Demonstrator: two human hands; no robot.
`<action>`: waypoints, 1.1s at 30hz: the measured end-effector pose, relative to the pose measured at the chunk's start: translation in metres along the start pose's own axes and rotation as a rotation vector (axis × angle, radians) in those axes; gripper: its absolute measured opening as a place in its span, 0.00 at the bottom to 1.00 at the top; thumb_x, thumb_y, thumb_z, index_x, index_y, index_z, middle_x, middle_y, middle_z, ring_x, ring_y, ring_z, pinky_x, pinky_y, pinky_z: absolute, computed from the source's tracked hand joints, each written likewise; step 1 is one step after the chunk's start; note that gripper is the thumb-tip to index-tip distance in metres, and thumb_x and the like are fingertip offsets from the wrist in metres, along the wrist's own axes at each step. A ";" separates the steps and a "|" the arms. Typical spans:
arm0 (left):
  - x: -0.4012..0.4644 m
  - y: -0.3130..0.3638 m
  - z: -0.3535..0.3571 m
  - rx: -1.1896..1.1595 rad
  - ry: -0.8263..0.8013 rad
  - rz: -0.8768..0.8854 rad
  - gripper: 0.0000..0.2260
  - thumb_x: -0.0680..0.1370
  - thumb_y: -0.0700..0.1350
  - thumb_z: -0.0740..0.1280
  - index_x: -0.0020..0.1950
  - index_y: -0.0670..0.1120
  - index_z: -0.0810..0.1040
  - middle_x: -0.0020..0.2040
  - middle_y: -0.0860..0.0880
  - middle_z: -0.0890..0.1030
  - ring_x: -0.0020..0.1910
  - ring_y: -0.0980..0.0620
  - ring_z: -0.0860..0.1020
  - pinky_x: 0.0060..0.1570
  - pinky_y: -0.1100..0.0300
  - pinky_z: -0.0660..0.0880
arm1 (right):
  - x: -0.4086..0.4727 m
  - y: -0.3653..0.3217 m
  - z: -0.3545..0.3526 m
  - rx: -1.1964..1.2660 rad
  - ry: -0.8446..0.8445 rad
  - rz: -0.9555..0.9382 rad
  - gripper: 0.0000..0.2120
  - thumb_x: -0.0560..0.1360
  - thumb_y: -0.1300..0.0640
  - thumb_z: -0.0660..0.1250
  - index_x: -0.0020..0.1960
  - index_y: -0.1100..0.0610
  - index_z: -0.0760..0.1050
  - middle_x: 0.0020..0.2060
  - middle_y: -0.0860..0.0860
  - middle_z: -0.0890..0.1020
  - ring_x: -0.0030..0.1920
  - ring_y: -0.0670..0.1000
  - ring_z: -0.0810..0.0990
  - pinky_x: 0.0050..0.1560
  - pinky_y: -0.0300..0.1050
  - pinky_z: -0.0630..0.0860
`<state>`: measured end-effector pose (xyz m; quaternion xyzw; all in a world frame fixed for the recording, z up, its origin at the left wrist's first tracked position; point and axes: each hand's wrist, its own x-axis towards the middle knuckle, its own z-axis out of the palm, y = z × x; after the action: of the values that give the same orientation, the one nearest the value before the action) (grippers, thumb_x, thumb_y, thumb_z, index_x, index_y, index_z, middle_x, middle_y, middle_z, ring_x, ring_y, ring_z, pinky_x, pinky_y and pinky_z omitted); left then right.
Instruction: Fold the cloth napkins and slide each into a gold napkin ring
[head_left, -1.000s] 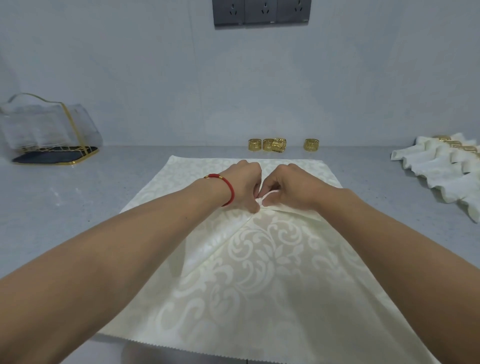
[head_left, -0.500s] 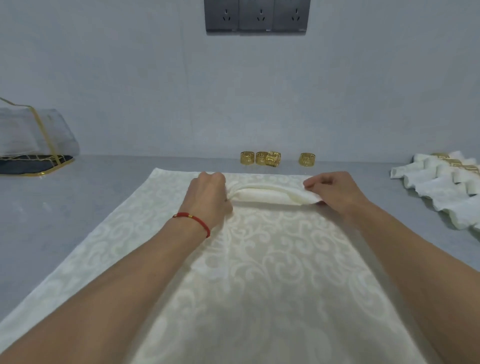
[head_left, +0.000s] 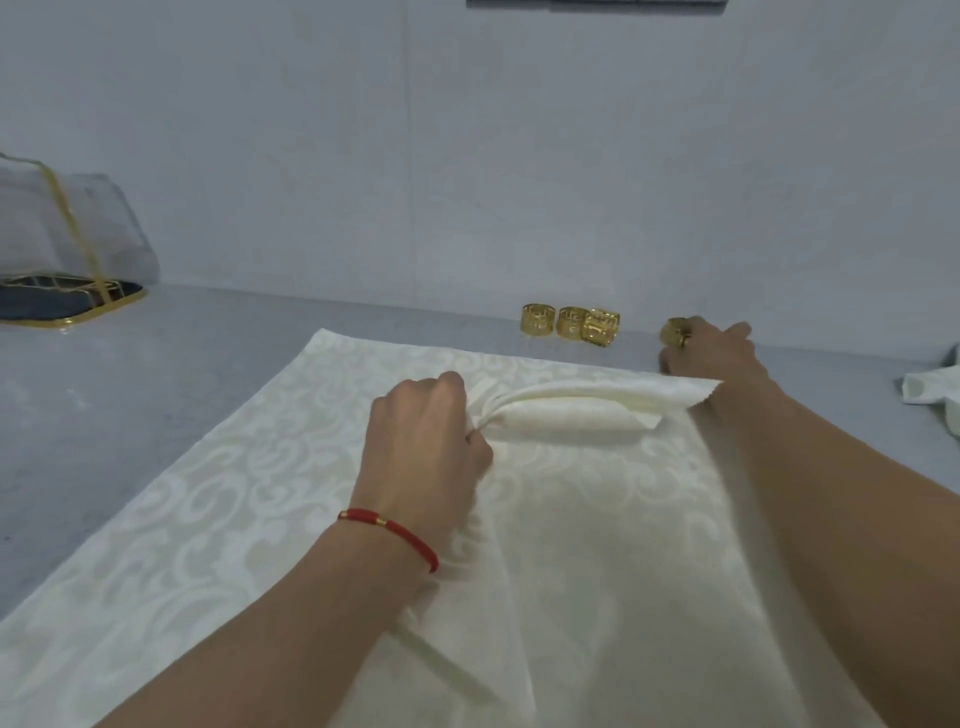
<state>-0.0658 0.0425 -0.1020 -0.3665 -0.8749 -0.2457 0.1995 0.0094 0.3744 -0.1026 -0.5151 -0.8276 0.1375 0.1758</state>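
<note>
A cream damask napkin (head_left: 571, 410) is gathered into a loose roll, lying across a larger patterned cream cloth (head_left: 234, 493) spread on the grey counter. My left hand (head_left: 426, 441), with a red bracelet at the wrist, grips the left end of the roll. My right hand (head_left: 711, 348) has reached to the back of the counter and its fingers close around a gold napkin ring (head_left: 674, 331), mostly hidden by the hand. Three more gold rings (head_left: 570, 325) stand in a row by the wall, just left of it.
A clear bag with gold trim (head_left: 67, 249) sits at the far left on the grey counter (head_left: 130, 374). At the right edge lies a bit of folded napkin (head_left: 930, 389). The wall runs close behind the rings.
My right hand left the right end of the rolled napkin and moved back to the lone gold ring. My left hand keeps its hold on the left end.
</note>
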 end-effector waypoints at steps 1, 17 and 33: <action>0.001 -0.001 0.001 0.015 0.002 0.006 0.15 0.74 0.45 0.68 0.35 0.48 0.61 0.36 0.50 0.72 0.39 0.47 0.70 0.41 0.56 0.64 | 0.004 0.001 0.002 -0.013 0.024 -0.005 0.18 0.77 0.52 0.66 0.67 0.53 0.71 0.63 0.61 0.67 0.61 0.66 0.72 0.60 0.58 0.72; -0.013 0.015 -0.021 0.039 -0.008 0.084 0.15 0.74 0.41 0.65 0.35 0.48 0.58 0.32 0.52 0.64 0.37 0.49 0.68 0.42 0.57 0.63 | -0.186 0.053 -0.089 1.243 -0.077 0.015 0.19 0.77 0.60 0.71 0.65 0.66 0.74 0.46 0.59 0.84 0.41 0.56 0.82 0.39 0.46 0.81; -0.020 0.017 -0.021 -0.136 0.002 0.208 0.11 0.68 0.37 0.71 0.35 0.43 0.69 0.32 0.44 0.74 0.33 0.42 0.73 0.36 0.55 0.62 | -0.245 0.040 -0.080 0.925 -0.252 -0.307 0.16 0.72 0.58 0.79 0.56 0.44 0.84 0.48 0.53 0.86 0.38 0.61 0.84 0.46 0.51 0.76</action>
<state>-0.0372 0.0299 -0.0910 -0.4677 -0.8132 -0.2830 0.1995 0.1756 0.1747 -0.0834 -0.2351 -0.7608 0.5237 0.3027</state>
